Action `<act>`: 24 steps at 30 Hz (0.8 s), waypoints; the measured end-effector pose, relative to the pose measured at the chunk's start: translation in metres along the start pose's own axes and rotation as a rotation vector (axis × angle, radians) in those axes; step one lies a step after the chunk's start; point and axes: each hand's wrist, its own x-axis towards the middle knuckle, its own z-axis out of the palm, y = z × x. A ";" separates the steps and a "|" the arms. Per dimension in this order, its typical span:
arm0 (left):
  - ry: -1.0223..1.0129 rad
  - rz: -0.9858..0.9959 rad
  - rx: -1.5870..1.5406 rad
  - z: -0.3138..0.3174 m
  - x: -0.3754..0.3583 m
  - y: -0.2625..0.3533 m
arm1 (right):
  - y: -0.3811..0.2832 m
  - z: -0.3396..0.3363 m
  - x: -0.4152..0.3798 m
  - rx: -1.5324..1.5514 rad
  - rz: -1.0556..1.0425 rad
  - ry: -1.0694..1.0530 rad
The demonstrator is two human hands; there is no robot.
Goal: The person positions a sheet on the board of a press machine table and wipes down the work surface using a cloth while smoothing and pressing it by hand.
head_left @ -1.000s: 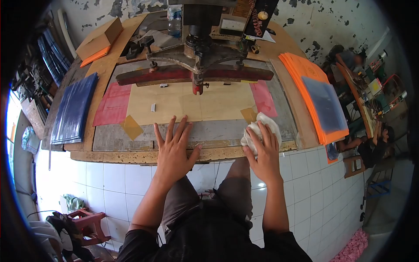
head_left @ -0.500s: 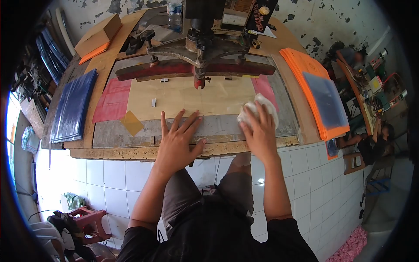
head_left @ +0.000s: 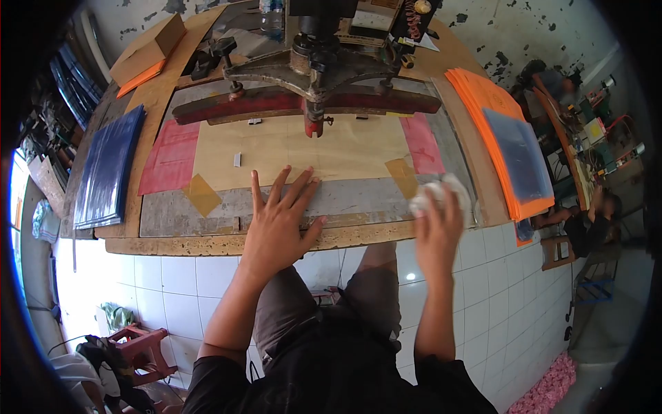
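Observation:
My left hand (head_left: 277, 224) lies flat with fingers spread on the front edge of the worn metal bed (head_left: 348, 200) of a press. My right hand (head_left: 439, 231) grips a crumpled white rag (head_left: 436, 192) and presses it on the bed's front right corner, slightly blurred. A tan sheet (head_left: 303, 152) covers the bed's middle, with pink patches (head_left: 169, 155) at both sides and yellowish tape squares (head_left: 202, 195). The red press bar (head_left: 303, 103) hangs over the back of the bed.
A stack of orange folders (head_left: 493, 138) with a clear blue sheet lies at the right. Dark blue sheets (head_left: 107, 169) lie at the left, a cardboard box (head_left: 145, 48) behind them. Another person (head_left: 586, 221) sits at far right. White tiled floor lies below.
My right hand with the rag has swept from the bed's middle-right toward the front right corner. My left hand has stayed put.

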 end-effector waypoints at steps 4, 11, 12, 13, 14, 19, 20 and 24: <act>0.012 0.001 -0.007 -0.002 -0.001 0.001 | -0.095 0.000 -0.018 0.290 -0.378 -0.230; 0.035 0.005 -0.011 -0.001 -0.004 -0.002 | -0.039 -0.004 0.004 0.332 -0.169 -0.108; 0.035 0.001 -0.010 -0.001 -0.005 -0.001 | -0.016 0.002 0.003 0.206 -0.094 -0.008; 0.038 -0.003 -0.009 0.000 -0.004 0.000 | -0.002 0.001 0.003 0.077 -0.006 0.014; 0.043 -0.009 -0.009 0.000 -0.004 0.001 | 0.004 0.002 0.000 0.035 0.043 0.022; 0.028 -0.016 0.013 0.002 -0.001 0.002 | -0.063 0.003 -0.034 0.183 -0.149 -0.057; 0.019 -0.020 0.018 0.002 -0.001 0.002 | -0.083 0.005 -0.045 0.271 -0.227 -0.113; 0.011 -0.025 0.018 0.004 -0.002 0.001 | -0.097 0.022 -0.065 0.382 -0.450 -0.193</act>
